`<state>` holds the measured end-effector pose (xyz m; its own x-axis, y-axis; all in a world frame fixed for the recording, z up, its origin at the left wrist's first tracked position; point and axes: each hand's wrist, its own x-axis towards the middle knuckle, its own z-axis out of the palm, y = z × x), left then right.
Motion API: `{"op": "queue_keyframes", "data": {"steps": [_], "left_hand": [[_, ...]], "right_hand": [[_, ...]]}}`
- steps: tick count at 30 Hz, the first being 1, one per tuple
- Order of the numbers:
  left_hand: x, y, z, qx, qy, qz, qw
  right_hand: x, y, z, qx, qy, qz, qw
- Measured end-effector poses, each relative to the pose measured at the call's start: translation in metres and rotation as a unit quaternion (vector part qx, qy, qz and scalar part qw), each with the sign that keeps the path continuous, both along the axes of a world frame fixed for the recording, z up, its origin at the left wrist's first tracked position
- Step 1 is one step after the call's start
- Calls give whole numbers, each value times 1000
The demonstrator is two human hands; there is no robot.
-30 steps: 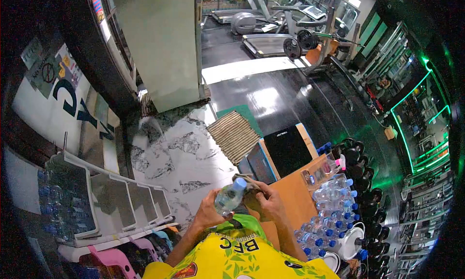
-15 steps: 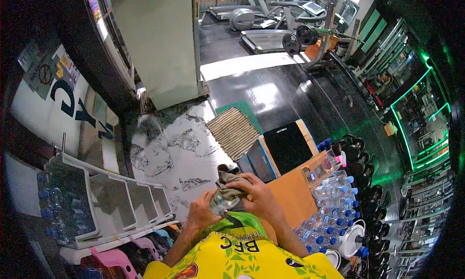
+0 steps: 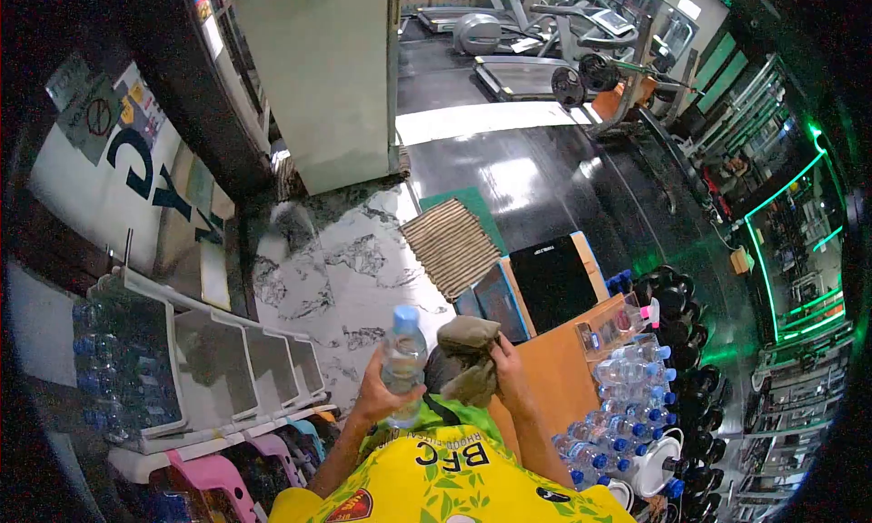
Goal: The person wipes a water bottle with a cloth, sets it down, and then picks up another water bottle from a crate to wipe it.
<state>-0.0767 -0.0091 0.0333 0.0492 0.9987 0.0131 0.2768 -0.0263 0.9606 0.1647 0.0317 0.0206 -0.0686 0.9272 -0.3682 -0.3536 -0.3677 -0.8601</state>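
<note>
A clear plastic bottle with a light blue cap (image 3: 403, 355) stands roughly upright in front of my chest, and my left hand (image 3: 377, 396) is wrapped round its lower part. To its right, my right hand (image 3: 509, 367) grips a crumpled olive-grey cloth (image 3: 469, 346) by its right edge. The cloth hangs beside the bottle, with a gap between them at the top.
Many capped bottles (image 3: 627, 387) stand on the brown table (image 3: 545, 378) at my right, by a pink-topped spray bottle (image 3: 652, 312). White bins (image 3: 209, 364) line the left. A ribbed mat (image 3: 451, 249) lies ahead, with treadmills (image 3: 518, 76) beyond. Dumbbells (image 3: 699, 391) are far right.
My hands have moved apart. The cloth, earlier bunched around the bottle, is now off it and to the right in my right hand, and the bottle shows upright in my left hand.
</note>
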Motion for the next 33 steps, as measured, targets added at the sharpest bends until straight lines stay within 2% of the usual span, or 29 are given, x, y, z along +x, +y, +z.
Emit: {"op": "queue_keyframes", "data": {"steps": [1,2,3,4,5,6,8,9,12,13,16,17,20,24,27,33], "left_hand": [[1,3,12,-43,-69,4,997],[0,5,6,-44,-70,9,997],[1,10,3,-131,-244,-13,961],[1,15,1,-212,-410,-35,887],[5,15,0,-204,-485,-34,850],[8,18,-1,-206,-486,-33,849],[11,22,-8,-242,-595,-114,758],[16,23,-9,-211,-588,-134,769],[31,24,-6,-191,-618,-112,755],[28,23,-3,-229,-567,-152,776],[36,20,3,-258,-549,-135,784],[37,20,-3,-226,-510,-137,819],[49,12,5,-193,-511,-85,833],[52,3,9,-200,-473,-85,854],[57,-4,19,-210,-501,-59,838],[57,-20,20,-207,-543,-40,813]], "right_hand": [[7,-3,-8,9,-20,9,1000],[12,-10,-15,7,-20,15,1000],[14,-14,-15,2,-18,0,1000],[17,-17,-14,-3,-16,-17,1000],[21,-21,-13,-15,-28,-5,999],[22,-24,-8,-17,-29,-5,999],[24,-31,-1,-33,-41,-9,999],[27,-33,-6,-34,-42,-10,998],[28,-38,-16,-24,-43,-15,999],[22,-39,-9,-20,-38,-22,999],[19,-46,-21,-39,-27,-25,999],[19,-47,-26,-56,-18,-24,998],[6,-44,-10,-54,8,2,999],[3,-39,-12,-33,11,26,999],[8,-41,-4,-11,0,29,1000],[32,-61,3,-50,1,3,999]]}}
